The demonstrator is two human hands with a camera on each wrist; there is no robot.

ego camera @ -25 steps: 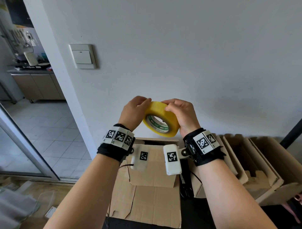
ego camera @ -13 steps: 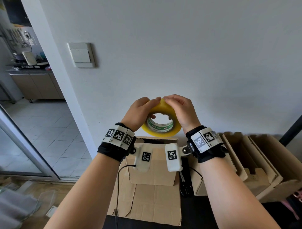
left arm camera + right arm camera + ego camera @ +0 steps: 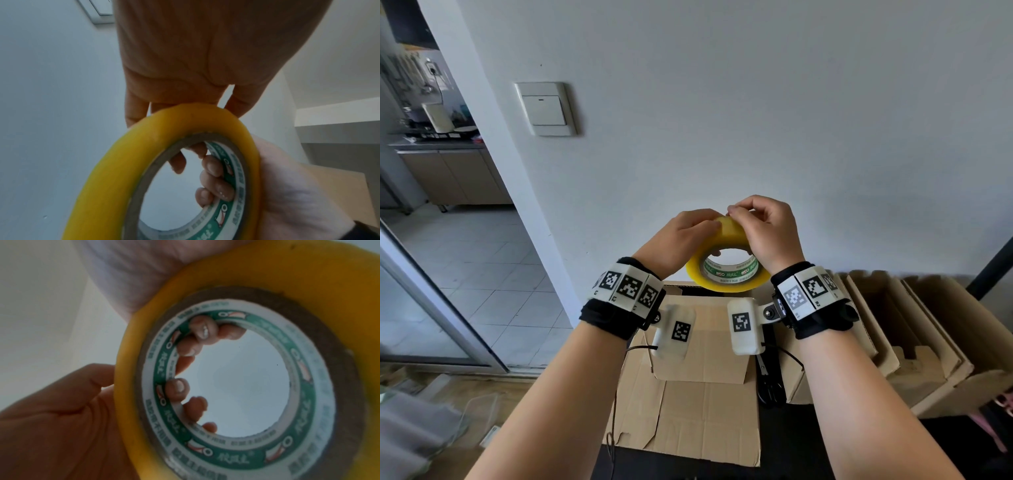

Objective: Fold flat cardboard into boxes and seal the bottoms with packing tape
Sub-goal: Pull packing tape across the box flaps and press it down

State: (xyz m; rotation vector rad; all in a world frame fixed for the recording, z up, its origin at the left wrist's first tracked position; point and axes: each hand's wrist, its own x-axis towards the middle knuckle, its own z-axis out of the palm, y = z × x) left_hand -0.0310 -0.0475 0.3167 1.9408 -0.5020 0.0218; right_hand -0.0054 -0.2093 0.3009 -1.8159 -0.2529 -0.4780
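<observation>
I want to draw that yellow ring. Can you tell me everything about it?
It is a roll of tape, thick yellow turns wound on a brown cardboard core with a green-and-white printed lining. It is held in the air before a white wall, above a cardboard box, hole facing the camera. Both hands grip it: left hand on its upper left, right hand on its upper right, fingers curled inside the core.

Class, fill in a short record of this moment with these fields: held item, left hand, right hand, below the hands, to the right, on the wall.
held item: yellow tape roll, lifted above the cardboard
left hand: left hand grips the roll
right hand: right hand grips the roll, pinching at its top edge
below the hands: cardboard box, no tape seen on it
to the right: open boxes
on the wall: light switch
</observation>
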